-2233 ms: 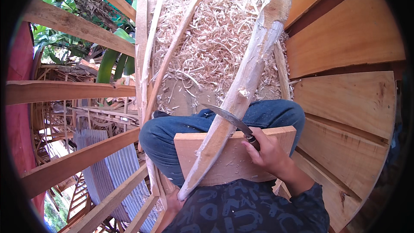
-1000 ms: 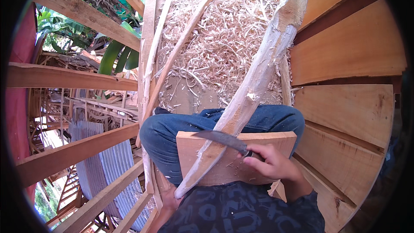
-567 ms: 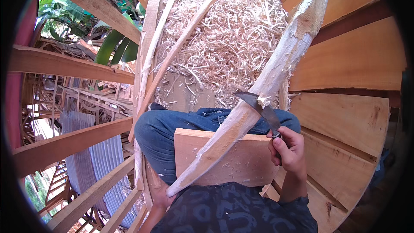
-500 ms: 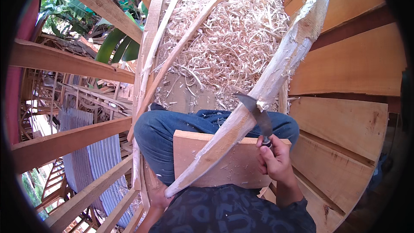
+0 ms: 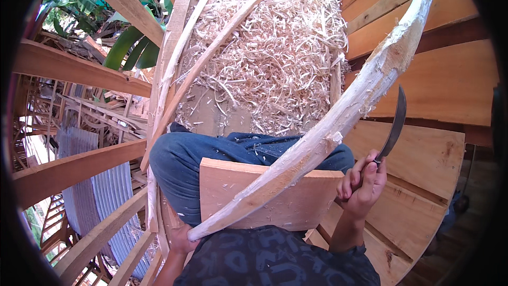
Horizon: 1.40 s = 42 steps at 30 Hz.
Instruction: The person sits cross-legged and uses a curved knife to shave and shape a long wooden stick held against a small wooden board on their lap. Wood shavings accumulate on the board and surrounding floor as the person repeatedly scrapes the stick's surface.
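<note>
A long, pale, debarked branch (image 5: 323, 137) runs slantwise across my lap, from lower left to the upper right. Its near end is in the grip of my left hand (image 5: 184, 240), fingers mostly hidden. My right hand (image 5: 365, 185) is closed round the handle of a curved knife (image 5: 395, 126), whose dark sickle-like blade points up. The blade stands apart from the branch, to its right. Under the branch, a flat wooden board (image 5: 270, 193) lies against my lap, over blue jeans (image 5: 180, 164). A loose flake of wood hangs from the branch near its middle.
Curly wood shavings (image 5: 275, 58) cover the planks ahead of me. Thin wooden strips (image 5: 211, 47) lean along the left side. A plank wall (image 5: 418, 143) rises close on the right. Slanted rails (image 5: 79, 69), corrugated sheets (image 5: 116, 196) and green leaves (image 5: 132, 50) are on the left.
The knife has come away from the branch and swung up to the right in my right hand. The branch's far end has shifted right; my left hand keeps its hold.
</note>
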Each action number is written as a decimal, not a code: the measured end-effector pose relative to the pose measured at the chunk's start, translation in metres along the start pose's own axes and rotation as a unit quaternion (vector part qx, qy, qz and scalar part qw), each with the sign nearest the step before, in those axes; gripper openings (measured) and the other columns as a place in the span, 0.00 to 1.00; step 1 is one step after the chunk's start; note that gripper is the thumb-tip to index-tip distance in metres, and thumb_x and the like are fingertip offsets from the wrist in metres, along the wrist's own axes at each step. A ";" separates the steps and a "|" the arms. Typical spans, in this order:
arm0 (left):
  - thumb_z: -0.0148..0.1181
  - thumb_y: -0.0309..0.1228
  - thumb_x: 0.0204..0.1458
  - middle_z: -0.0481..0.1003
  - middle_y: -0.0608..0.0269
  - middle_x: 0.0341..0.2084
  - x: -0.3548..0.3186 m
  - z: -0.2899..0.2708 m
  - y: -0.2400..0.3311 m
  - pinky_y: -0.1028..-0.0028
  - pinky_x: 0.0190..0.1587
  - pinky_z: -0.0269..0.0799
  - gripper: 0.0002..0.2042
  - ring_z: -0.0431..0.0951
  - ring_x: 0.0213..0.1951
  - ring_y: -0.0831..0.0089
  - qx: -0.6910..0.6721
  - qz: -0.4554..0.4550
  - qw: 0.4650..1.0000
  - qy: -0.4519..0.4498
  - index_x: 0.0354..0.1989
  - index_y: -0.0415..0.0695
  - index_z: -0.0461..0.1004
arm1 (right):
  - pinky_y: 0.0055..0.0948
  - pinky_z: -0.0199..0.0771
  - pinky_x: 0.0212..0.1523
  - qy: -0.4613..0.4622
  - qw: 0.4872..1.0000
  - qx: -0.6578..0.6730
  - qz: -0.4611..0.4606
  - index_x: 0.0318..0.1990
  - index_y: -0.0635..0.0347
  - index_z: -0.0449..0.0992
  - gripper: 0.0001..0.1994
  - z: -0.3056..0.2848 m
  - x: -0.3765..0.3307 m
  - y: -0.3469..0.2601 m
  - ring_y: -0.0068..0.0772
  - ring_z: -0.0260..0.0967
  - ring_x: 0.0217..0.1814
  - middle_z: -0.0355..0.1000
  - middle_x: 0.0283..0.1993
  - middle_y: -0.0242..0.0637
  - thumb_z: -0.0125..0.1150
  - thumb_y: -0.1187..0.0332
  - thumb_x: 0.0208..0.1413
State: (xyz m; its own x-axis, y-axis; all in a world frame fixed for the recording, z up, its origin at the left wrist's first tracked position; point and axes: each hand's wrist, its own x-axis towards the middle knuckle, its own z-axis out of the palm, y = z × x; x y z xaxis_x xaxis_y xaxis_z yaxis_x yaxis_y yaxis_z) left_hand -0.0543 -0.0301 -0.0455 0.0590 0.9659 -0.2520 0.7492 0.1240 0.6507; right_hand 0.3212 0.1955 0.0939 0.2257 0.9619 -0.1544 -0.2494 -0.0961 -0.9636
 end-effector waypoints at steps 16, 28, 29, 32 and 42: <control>0.69 0.36 0.35 0.70 0.51 0.13 0.002 -0.002 -0.003 0.65 0.23 0.65 0.16 0.73 0.19 0.53 -0.017 0.014 1.000 -0.017 0.20 0.41 0.67 | 0.17 0.56 0.13 -0.210 0.949 -0.069 0.227 0.39 0.63 0.66 0.09 -0.008 -0.038 -0.003 0.15 0.54 0.13 0.60 0.17 0.31 0.49 0.66 0.60; 0.66 0.32 0.30 0.70 0.52 0.15 0.004 -0.003 0.004 0.64 0.25 0.67 0.13 0.74 0.20 0.54 -0.004 -0.002 1.000 -0.010 0.21 0.42 0.69 | 0.16 0.62 0.23 -0.074 0.940 -0.332 -0.011 0.41 0.67 0.70 0.10 -0.007 -0.041 0.009 0.17 0.66 0.21 0.69 0.23 0.31 0.58 0.72 0.54; 0.66 0.33 0.29 0.71 0.53 0.15 0.001 0.000 0.001 0.64 0.25 0.68 0.13 0.74 0.20 0.55 -0.004 -0.004 1.000 -0.004 0.21 0.43 0.70 | 0.17 0.63 0.23 -0.073 0.936 -0.342 -0.030 0.41 0.67 0.70 0.10 -0.005 -0.040 0.010 0.18 0.66 0.21 0.69 0.23 0.33 0.58 0.72 0.54; 0.67 0.34 0.27 0.71 0.54 0.15 -0.003 0.006 -0.006 0.64 0.23 0.68 0.13 0.75 0.19 0.56 0.024 -0.001 1.000 0.005 0.20 0.44 0.70 | 0.21 0.66 0.24 -0.072 0.912 -0.389 -0.108 0.41 0.66 0.69 0.10 -0.001 -0.038 0.015 0.20 0.68 0.23 0.69 0.22 0.36 0.60 0.72 0.53; 0.69 0.33 0.28 0.70 0.53 0.14 0.000 0.005 0.004 0.64 0.23 0.67 0.14 0.74 0.19 0.55 0.021 0.007 1.000 0.013 0.20 0.43 0.68 | 0.16 0.54 0.16 -0.286 0.931 -0.214 0.079 0.38 0.65 0.69 0.05 0.004 -0.028 -0.006 0.13 0.57 0.15 0.63 0.17 0.26 0.53 0.74 0.55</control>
State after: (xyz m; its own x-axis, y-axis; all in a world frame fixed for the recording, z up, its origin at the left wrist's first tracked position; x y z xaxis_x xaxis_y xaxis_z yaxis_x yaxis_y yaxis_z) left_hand -0.0478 -0.0310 -0.0467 0.0521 0.9732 -0.2239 0.7754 0.1019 0.6232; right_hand 0.3129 0.1702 0.1053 -0.3508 0.8940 -0.2787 0.1880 -0.2244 -0.9562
